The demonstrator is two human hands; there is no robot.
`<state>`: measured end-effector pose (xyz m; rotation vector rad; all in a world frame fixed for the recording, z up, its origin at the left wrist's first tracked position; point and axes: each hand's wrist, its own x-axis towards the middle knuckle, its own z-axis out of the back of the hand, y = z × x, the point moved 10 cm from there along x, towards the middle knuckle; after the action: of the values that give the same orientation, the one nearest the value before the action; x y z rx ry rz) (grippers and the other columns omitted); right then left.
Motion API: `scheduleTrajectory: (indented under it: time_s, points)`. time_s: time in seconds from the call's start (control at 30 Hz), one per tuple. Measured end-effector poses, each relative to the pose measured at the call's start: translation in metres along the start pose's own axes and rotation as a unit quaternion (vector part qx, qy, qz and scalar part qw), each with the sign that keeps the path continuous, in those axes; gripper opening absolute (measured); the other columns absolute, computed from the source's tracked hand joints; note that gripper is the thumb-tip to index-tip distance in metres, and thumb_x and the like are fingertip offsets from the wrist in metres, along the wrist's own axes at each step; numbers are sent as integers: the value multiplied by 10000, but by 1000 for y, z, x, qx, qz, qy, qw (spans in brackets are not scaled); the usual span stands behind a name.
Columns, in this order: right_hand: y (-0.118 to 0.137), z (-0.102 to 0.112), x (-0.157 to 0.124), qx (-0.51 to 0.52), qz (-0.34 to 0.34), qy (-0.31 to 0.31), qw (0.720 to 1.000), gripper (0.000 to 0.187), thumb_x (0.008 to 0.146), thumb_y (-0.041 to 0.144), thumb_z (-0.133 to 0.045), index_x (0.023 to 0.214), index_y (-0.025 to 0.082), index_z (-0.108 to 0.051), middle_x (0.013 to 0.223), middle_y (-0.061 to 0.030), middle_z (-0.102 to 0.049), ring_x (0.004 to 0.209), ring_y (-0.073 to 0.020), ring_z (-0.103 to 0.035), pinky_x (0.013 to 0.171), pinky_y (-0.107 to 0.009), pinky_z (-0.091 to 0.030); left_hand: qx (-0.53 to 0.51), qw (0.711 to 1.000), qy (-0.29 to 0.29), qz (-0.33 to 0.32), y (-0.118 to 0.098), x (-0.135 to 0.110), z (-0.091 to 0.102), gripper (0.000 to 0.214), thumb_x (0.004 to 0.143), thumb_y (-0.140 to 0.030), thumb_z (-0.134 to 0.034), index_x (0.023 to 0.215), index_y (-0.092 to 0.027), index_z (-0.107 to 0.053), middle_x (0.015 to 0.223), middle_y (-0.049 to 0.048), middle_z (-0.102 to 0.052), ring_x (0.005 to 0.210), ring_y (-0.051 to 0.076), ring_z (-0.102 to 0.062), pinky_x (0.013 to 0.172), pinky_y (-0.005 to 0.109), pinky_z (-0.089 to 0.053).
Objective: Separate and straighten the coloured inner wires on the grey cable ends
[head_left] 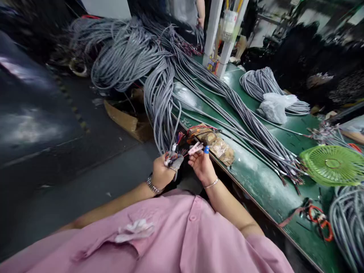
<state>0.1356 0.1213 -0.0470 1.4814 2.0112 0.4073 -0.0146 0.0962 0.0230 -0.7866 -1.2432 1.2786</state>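
Note:
My left hand [162,173], with a metal watch at its wrist, is closed around the ends of grey cables [174,161]. Thin coloured wires [179,152] fan out from these ends toward the other hand. My right hand [202,167] wears a blue finger cover and pinches a small pale pink piece [195,148] whose exact kind I cannot make out. The piece is close to the wire tips; whether it touches them is unclear. A thick bundle of grey cable [160,102] hangs over the table edge down to my left hand.
The green table [250,178] runs along my right. On it are a taped block [220,148], long grey cables [236,102], a coil [261,81], a green fan [332,163] and orange-handled scissors [320,220]. A cardboard box [125,119] stands below left. Other people's arms show at the far side.

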Motion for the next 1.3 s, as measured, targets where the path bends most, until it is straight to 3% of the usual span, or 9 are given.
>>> scheduleTrajectory:
  time_s: [0.17, 0.33, 0.57, 0.77, 0.87, 1.0, 1.17, 1.23, 1.3]
  points:
    - [2, 18, -8, -30, -4, -24, 999, 465, 802, 621, -572, 837, 167, -663, 791, -29, -666, 616, -96, -562, 555, -203, -489, -32, 997, 37, 66, 24, -5, -6, 190, 747, -334, -679, 769, -156, -618, 596, -8, -621, 527, 138, -580, 541, 245, -459]
    - [14, 38, -21, -117, 49, -41, 991, 411, 810, 557, -604, 907, 168, -694, 815, -38, -660, 643, -98, -559, 582, -212, -479, -85, 977, 144, 129, 46, -10, -40, 251, 718, -358, -713, 828, -137, -662, 691, 23, -667, 594, 144, -596, 570, 246, -457]
    - [37, 47, -49, -252, 107, -62, 960, 301, 806, 414, -657, 996, 183, -692, 847, -28, -658, 651, -89, -549, 638, -231, -469, -271, 915, 216, 209, 44, -24, -57, 303, 705, -305, -730, 960, -144, -700, 908, 87, -691, 709, 140, -615, 403, 172, -268]
    - [38, 41, -64, -307, 131, -51, 941, 287, 800, 383, -661, 1005, 185, -691, 821, -30, -653, 632, -91, -531, 622, -237, -453, -433, 851, 203, 217, 38, -22, -39, 296, 729, -192, -693, 1015, -116, -701, 980, 136, -690, 806, 175, -642, 441, 177, -335]
    - [34, 39, -71, -332, 143, -45, 931, 290, 807, 386, -648, 1007, 181, -693, 820, -35, -654, 623, -97, -524, 609, -244, -448, -498, 825, 168, 205, 31, -20, -17, 306, 750, -132, -640, 1049, -99, -691, 990, 146, -691, 875, 210, -649, 500, 197, -396]
    - [22, 34, -80, -378, 143, -27, 914, 287, 830, 388, -614, 1018, 184, -688, 827, -39, -659, 641, -112, -536, 627, -258, -462, -536, 812, 125, 196, 21, -28, 12, 294, 758, -127, -588, 1026, -73, -695, 988, 164, -690, 906, 245, -649, 533, 233, -434]
    - [-4, 1, -90, -483, 149, 70, 860, 247, 831, 348, -617, 1026, 207, -670, 884, -43, -660, 746, -146, -581, 703, -281, -494, -563, 800, 77, 193, 14, -44, 30, 280, 781, -189, -557, 993, -77, -701, 990, 162, -690, 929, 254, -643, 547, 261, -454]
    - [-17, -23, -95, -552, 170, 129, 806, 279, 812, 328, -637, 1068, 217, -646, 928, -46, -642, 741, -144, -573, 703, -280, -498, -575, 791, 73, 195, 10, -47, 28, 284, 797, -203, -540, 997, -80, -699, 987, 159, -690, 937, 252, -637, 558, 267, -459]
    - [-27, -47, -100, -629, 201, 179, 729, 342, 785, 306, -659, 1114, 220, -616, 1029, -61, -614, 738, -140, -561, 706, -279, -496, -581, 786, 75, 199, 6, -49, 24, 280, 807, -198, -526, 998, -85, -698, 990, 157, -689, 935, 248, -632, 561, 267, -456]
